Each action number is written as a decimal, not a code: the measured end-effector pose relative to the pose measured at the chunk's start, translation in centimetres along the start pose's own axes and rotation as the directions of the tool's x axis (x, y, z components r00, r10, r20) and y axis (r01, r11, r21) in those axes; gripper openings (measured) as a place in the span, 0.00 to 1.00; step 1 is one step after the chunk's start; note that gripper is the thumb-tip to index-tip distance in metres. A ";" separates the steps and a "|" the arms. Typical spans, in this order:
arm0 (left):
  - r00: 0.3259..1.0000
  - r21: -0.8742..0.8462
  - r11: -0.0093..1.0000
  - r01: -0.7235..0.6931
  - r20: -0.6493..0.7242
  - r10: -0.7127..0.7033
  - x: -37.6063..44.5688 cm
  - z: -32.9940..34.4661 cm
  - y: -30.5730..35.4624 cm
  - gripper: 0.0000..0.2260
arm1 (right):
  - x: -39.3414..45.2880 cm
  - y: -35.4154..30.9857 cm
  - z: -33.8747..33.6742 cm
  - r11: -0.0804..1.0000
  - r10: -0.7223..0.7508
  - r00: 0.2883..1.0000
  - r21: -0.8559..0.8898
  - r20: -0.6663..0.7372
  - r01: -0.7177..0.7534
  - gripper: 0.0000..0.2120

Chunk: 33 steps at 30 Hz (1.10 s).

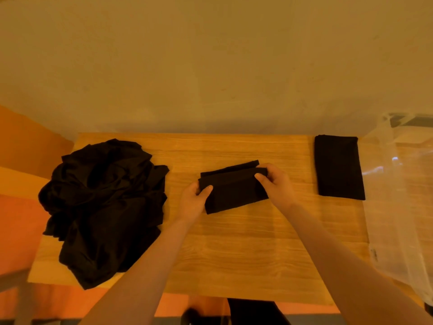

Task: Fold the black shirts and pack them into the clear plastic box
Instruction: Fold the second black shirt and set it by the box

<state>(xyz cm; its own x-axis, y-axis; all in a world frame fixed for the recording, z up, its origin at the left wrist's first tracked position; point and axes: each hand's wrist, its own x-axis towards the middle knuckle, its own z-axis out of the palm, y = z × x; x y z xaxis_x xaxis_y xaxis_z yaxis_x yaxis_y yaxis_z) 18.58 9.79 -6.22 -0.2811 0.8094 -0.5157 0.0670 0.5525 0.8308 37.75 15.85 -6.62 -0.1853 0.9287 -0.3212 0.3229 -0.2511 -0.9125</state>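
Left hand [194, 198] and right hand [275, 184], fingers pinched on a part-folded black shirt [234, 188] (mid-surface); slack grip could unfold it.

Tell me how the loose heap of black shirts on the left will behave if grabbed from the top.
The crumpled heap of black shirts looks soft and floppy, so it will likely sag and trail. The layers overlap, so several shirts may lift together. One edge overhangs the wooden table, so it might slide off.
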 end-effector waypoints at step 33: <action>0.949 0.900 0.361 -0.245 0.146 0.280 1.1 4.3 -4.6 0.31 | 2.7 4.1 1.0 0.425 -0.193 0.937 -0.836 0.292 0.348 0.31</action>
<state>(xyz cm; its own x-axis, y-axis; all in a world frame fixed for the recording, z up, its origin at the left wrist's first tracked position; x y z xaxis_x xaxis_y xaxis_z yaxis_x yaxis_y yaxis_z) 22.04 9.03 -11.48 -0.1085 0.9517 -0.2873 0.9545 0.1805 0.2376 37.66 17.03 -11.47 -0.5068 0.8389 -0.1984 0.8484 0.4444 -0.2876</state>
